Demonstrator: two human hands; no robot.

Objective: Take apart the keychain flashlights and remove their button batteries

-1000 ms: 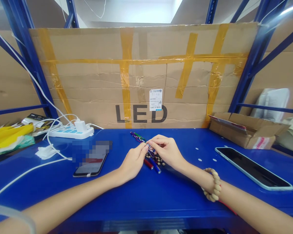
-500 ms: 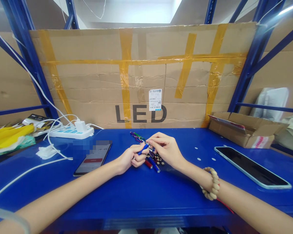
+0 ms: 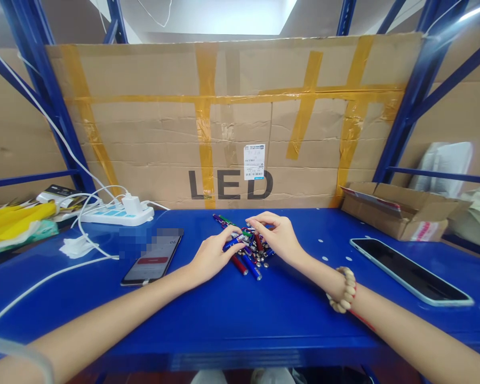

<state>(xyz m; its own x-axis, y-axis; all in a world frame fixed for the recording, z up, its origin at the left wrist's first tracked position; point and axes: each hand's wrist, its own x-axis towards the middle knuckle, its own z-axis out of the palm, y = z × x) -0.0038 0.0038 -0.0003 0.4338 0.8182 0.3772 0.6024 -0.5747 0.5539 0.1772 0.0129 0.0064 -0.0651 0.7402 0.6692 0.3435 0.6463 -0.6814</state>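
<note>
A small heap of slim coloured sticks (image 3: 251, 255) in red, blue, green and purple, with tiny metal pieces among them, lies on the blue shelf top (image 3: 240, 314). My left hand (image 3: 213, 255) rests at the heap's left side, its fingers pinched round a blue stick (image 3: 232, 242). My right hand (image 3: 276, 236) hovers over the heap's far right side, fingers curled together above the sticks; what they hold, if anything, is hidden. A bead bracelet (image 3: 343, 290) sits on my right wrist.
A phone (image 3: 152, 260) lies left of the heap, a cable plugged in. A white power strip (image 3: 118, 214) with a charger is at the back left. A dark tablet (image 3: 410, 271) lies right. An open carton (image 3: 400, 210) stands behind it. Taped cardboard marked LED (image 3: 232, 122) closes the back.
Both hands have dropped from a joined hold above the heap. The left hand now grips the blue stick alone, and the right hand has shifted right over the pile.
</note>
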